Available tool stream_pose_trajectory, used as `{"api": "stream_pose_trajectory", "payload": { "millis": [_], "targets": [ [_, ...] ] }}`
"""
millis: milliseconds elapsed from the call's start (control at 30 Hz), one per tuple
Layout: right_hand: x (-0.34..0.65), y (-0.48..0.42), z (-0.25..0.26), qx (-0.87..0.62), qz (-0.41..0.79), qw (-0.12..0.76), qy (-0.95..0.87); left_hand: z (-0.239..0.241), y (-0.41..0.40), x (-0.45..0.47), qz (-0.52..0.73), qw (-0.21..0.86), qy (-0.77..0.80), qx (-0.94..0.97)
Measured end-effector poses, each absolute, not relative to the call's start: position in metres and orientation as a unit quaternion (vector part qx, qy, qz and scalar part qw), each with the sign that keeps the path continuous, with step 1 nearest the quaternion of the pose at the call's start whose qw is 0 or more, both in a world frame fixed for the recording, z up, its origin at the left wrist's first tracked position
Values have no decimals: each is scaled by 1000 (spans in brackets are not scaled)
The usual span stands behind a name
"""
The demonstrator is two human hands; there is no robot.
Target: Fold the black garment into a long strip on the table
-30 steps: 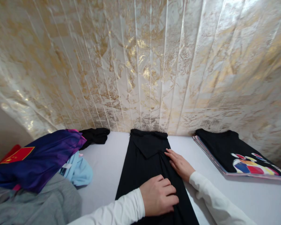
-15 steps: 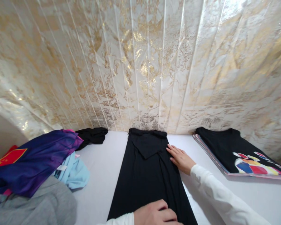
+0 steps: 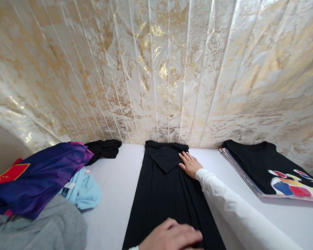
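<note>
A black garment lies lengthwise in front of me, folded into a long narrow shape. Near its far end a pointed flap of the same cloth is laid over the top. My right hand rests flat on the garment's far right side, fingers spread and touching the cloth beside the flap. Close to me, my left hand is over the lower part of the garment. Its fingers are loosely stretched to the right and a little blurred, with nothing visible in them; the frame's bottom edge cuts it off.
On the left lie a purple and navy garment with a red patch, a light blue one, a grey one and a black one. A folded stack topped by a black T-shirt sits right. A gold-patterned curtain hangs behind the white surface.
My right hand has moved inward and slightly away from me, from the garment's right edge onto the cloth near the flap. My left hand has shifted slightly over the lower part.
</note>
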State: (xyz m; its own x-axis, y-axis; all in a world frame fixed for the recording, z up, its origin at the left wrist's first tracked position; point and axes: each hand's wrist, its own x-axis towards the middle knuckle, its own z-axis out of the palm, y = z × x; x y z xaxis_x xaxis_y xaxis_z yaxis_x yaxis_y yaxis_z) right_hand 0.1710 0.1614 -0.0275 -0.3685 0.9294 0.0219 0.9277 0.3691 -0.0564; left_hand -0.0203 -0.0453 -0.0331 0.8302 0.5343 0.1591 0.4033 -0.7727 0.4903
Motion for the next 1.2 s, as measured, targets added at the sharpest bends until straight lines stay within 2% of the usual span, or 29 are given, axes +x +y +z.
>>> {"api": "stream_pose_trajectory", "payload": {
  "millis": [100, 200, 433, 733, 967, 1200],
  "targets": [
    [165, 171, -30, -572, 6, 26, -820, -3, -21, -51, 170, 103, 429, 881],
    [163, 179, -32, -570, -8, 33, -821, -1, 18, -78, 120, 52, 556, 821],
    [186, 198, -24, -505, -56, 63, -859, -20, 90, -97, 76, 0, 573, 816],
    [185, 184, -9, -479, -85, 97, -868, -21, 108, -96, 87, 0, 573, 815],
    [189, 49, 4, -396, -38, 164, -903, -8, 70, -96, 118, 0, 562, 819],
    [230, -45, -20, -389, -77, 172, -902, 12, -63, -115, 174, 86, 484, 854]
  ]
}}
